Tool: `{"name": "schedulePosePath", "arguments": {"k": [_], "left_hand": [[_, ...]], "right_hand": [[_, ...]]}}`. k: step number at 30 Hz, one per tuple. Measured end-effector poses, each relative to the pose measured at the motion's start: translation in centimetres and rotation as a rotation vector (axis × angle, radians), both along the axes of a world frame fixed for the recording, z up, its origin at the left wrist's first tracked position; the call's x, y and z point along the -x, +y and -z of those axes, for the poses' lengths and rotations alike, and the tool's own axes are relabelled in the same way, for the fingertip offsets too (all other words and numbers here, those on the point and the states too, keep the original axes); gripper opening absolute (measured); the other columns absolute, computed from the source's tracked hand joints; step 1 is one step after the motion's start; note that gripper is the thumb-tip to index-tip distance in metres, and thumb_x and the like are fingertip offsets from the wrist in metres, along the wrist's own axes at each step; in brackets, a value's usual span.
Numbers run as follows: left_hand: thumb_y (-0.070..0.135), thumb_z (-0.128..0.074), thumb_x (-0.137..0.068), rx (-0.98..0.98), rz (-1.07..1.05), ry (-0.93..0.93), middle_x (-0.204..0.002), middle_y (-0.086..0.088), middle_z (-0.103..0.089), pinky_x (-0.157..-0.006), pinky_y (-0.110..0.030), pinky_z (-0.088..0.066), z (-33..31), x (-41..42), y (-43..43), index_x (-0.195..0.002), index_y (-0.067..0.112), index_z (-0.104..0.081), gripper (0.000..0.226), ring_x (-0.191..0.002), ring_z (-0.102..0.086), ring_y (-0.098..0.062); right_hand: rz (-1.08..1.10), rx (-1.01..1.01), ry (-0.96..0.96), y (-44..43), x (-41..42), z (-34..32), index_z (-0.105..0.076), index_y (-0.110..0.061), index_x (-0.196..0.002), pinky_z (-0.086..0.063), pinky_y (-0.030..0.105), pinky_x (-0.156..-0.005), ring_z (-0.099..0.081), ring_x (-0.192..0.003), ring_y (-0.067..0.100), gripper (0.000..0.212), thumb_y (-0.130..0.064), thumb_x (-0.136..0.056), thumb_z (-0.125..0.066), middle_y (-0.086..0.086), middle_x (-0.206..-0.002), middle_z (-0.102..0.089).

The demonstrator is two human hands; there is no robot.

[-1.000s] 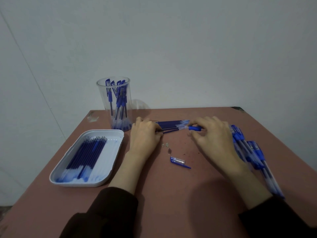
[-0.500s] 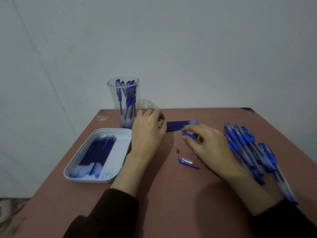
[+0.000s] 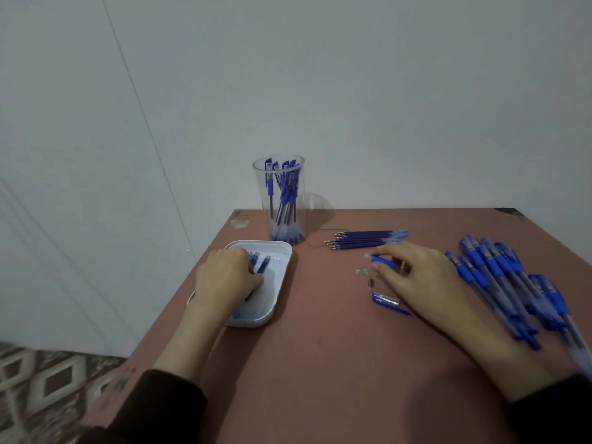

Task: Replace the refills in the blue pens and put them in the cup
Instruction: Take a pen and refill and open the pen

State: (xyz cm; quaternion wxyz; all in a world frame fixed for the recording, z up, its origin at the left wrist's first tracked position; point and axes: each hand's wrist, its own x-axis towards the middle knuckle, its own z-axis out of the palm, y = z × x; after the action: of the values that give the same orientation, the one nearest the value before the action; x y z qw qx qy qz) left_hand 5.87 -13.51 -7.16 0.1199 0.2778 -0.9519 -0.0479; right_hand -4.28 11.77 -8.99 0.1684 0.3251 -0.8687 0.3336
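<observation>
Two hands are working well apart. The left hand is reaching into the white tray, its fingers curling down over the fresh refills, though the back of the hand is hiding whether they are pinching one. The right hand is pinching the blue pen barrel between thumb and forefinger, low over the table, just in front of the row of used refills.

Judging by this, a new refill is being fetched. The left fingers should be singling out one refill and lifting it clear of its neighbours, while the right is keeping the barrel's open end pointing leftwards. The metal tip and cap are lying beside the right hand. The cup is standing behind the tray.
</observation>
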Motion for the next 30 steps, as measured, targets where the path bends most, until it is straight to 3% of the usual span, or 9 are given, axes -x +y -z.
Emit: {"name": "schedulePosePath", "arguments": {"k": [4, 7, 9, 11, 14, 18, 22, 30], "left_hand": [[0.019, -0.056, -0.077, 0.017, 0.003, -0.007, -0.066, -0.006, -0.053, -0.063, -0.030, -0.044, -0.4, 0.4, 1.0, -0.053, 0.014, -0.040, 0.030, -0.080, -0.061, -0.032], [0.020, -0.056, -0.079, 0.032, -0.019, 0.003, -0.068, -0.007, -0.053, -0.061, -0.030, -0.041, -0.9, 0.4, 1.1, -0.057, 0.012, -0.041, 0.028, -0.071, -0.056, -0.031], [0.021, -0.057, -0.081, -0.027, -0.023, 0.124, -0.062, -0.006, -0.052, -0.057, -0.028, -0.037, -1.5, 0.4, 0.8, -0.059, 0.011, -0.047, 0.027, -0.060, -0.047, -0.027], [0.016, -0.056, -0.086, -0.317, 0.069, 0.369, -0.061, -0.002, -0.060, -0.057, -0.028, -0.042, -2.1, 0.8, 0.9, -0.066, 0.009, -0.057, 0.022, -0.058, -0.054, -0.022], [0.011, -0.050, -0.096, -1.001, 0.239, 0.766, -0.070, -0.009, -0.070, -0.060, -0.033, -0.056, -2.8, 2.2, 3.5, -0.087, 0.006, -0.054, 0.012, -0.060, -0.065, -0.021], [0.009, -0.041, -0.100, -1.449, 0.262, 0.955, -0.081, -0.014, -0.068, -0.065, -0.027, -0.059, -1.8, 5.3, 7.7, -0.090, 0.010, -0.043, 0.010, -0.065, -0.070, -0.017], [0.001, -0.041, -0.098, -1.647, 0.215, 1.004, -0.084, -0.020, -0.065, -0.066, -0.027, -0.059, -0.4, 6.9, 9.4, -0.091, 0.010, -0.041, 0.012, -0.061, -0.070, -0.016], [0.000, -0.042, -0.098, -1.707, 0.261, 1.006, -0.085, -0.020, -0.066, -0.069, -0.027, -0.060, 0.1, 7.0, 9.6, -0.103, 0.007, -0.038, 0.010, -0.071, -0.070, -0.022]], "right_hand": [[-0.001, 0.003, 0.001, 0.0, 0.1, 0.1, -0.071, -0.032, -0.099, -0.041, 0.028, -0.061, -0.053, -0.067, 0.008, 0.016, -0.026, -0.085, -0.067, -0.011, -0.077, -0.064], [0.000, 0.006, 0.005, 0.0, 0.1, 0.0, -0.072, -0.030, -0.098, -0.040, 0.027, -0.061, -0.051, -0.066, 0.007, 0.015, -0.026, -0.085, -0.066, -0.011, -0.076, -0.063], [0.006, 0.008, 0.010, 0.0, 0.1, 0.0, -0.072, -0.029, -0.098, -0.041, 0.028, -0.062, -0.049, -0.065, 0.004, 0.015, -0.025, -0.085, -0.066, -0.013, -0.077, -0.062], [0.004, 0.030, 0.016, 0.0, 0.1, -0.1, -0.072, -0.027, -0.098, -0.040, 0.025, -0.062, -0.048, -0.064, -0.002, 0.015, -0.023, -0.085, -0.066, -0.015, -0.078, -0.061], [-0.016, 0.082, 0.004, -0.1, 0.2, -0.2, -0.070, -0.025, -0.099, -0.038, 0.015, -0.062, -0.052, -0.068, -0.004, 0.017, -0.017, -0.085, -0.064, -0.013, -0.082, -0.064], [0.012, 0.091, 0.012, 0.0, 0.6, -0.1, -0.069, -0.026, -0.099, -0.035, 0.013, -0.061, -0.050, -0.067, -0.006, 0.018, -0.016, -0.084, -0.064, -0.016, -0.078, -0.060], [0.030, 0.116, 0.022, 0.1, 0.9, 0.0, -0.069, -0.026, -0.096, -0.042, 0.023, -0.064, -0.048, -0.066, -0.008, 0.016, -0.017, -0.083, -0.064, -0.016, -0.083, -0.062], [0.024, 0.107, 0.037, 0.2, 1.0, 0.0, -0.069, -0.027, -0.092, -0.047, 0.029, -0.066, -0.047, -0.065, -0.006, 0.017, -0.015, -0.081, -0.065, -0.015, -0.080, -0.062]]}}
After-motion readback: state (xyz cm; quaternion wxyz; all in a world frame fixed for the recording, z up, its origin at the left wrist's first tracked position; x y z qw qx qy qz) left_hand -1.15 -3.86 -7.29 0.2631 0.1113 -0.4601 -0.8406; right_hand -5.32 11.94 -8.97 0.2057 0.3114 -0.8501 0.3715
